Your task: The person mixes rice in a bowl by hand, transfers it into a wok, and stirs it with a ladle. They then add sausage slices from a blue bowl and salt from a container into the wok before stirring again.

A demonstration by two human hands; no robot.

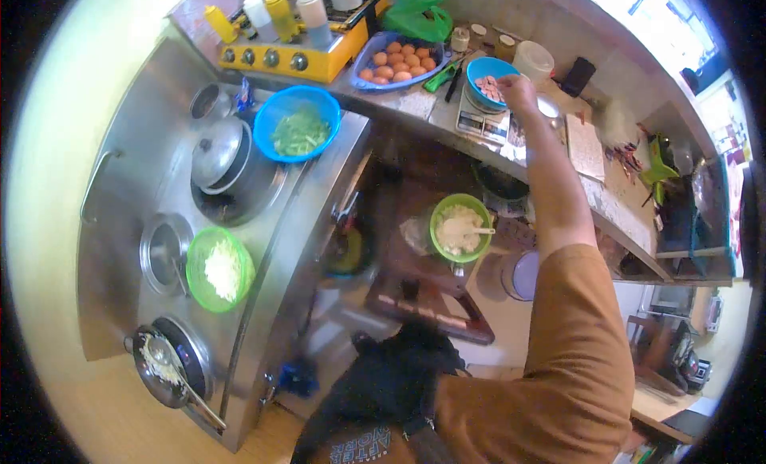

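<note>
My right hand [519, 92] is stretched out to the right rim of a small blue bowl [483, 68] that holds pinkish pieces. Whether the fingers grip anything does not show. The bowl stands on a kitchen scale [481, 122] at the counter's edge. My arm in an orange sleeve [574, 336] runs from the lower right up to the bowl. My left hand is out of sight. Below the arm, a green bowl [460, 227] of white mixture with a spoon in it sits on a lower shelf.
A blue tray of eggs [396, 61] lies left of the scale. On the steel cooktop [144, 121] stand a blue bowl of greens [298, 125], a lidded pot [217, 153], a green bowl of white shreds [219, 268] and a pan [163, 368]. Squeeze bottles stand on a yellow burner [287, 55].
</note>
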